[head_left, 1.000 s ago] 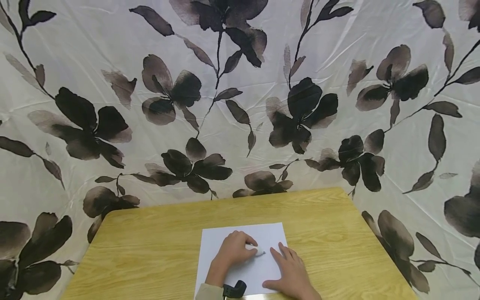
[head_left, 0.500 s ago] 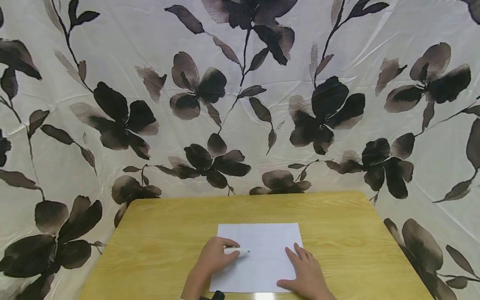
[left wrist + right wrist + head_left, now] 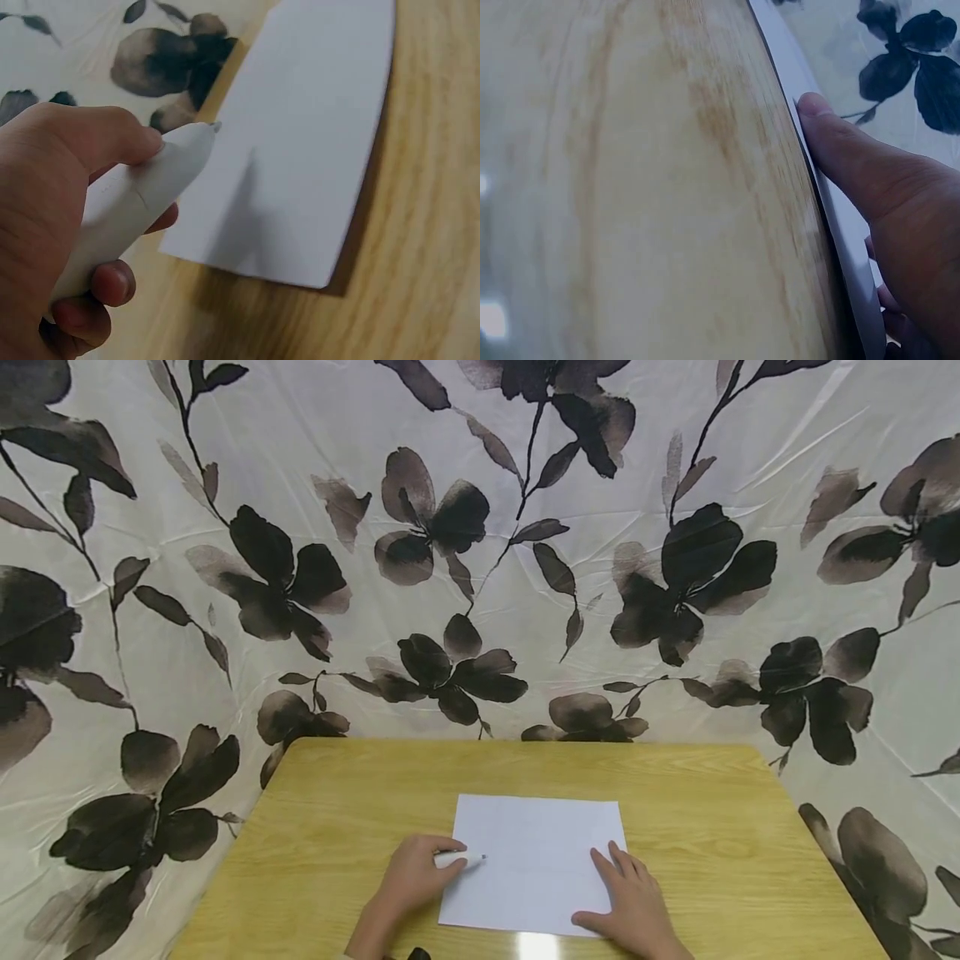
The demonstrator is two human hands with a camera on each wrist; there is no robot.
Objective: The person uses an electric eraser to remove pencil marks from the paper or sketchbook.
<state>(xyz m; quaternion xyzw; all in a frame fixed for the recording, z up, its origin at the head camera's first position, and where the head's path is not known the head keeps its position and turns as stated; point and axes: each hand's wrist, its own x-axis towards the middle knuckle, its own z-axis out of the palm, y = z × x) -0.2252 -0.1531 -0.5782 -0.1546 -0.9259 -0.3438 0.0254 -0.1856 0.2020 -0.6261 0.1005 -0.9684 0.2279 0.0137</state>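
My left hand (image 3: pixel 415 877) pinches a thick white pen-shaped tool (image 3: pixel 459 859) beside the left edge of a white sheet of paper (image 3: pixel 528 868). In the left wrist view, the tool (image 3: pixel 124 202) tapers to a small grey tip over the sheet (image 3: pixel 307 127), with its shadow on the paper. The thumb lies along its top and the other fingers curl beneath. My right hand (image 3: pixel 633 902) rests spread at the sheet's right edge. In the right wrist view, the thumb of that hand (image 3: pixel 900 202) lies on the paper's near border (image 3: pixel 847 255); its other fingers are mostly hidden.
The sheet lies on a yellow wood-grain table (image 3: pixel 360 793) with rounded far corners. Behind it hangs a white cloth with dark flowers (image 3: pixel 442 677). A light reflection (image 3: pixel 537 946) shines near the table's front.
My left hand has drawn the white tool leftward from the sheet's middle to its left edge. The right hand keeps to the right edge. The head view has swung left.
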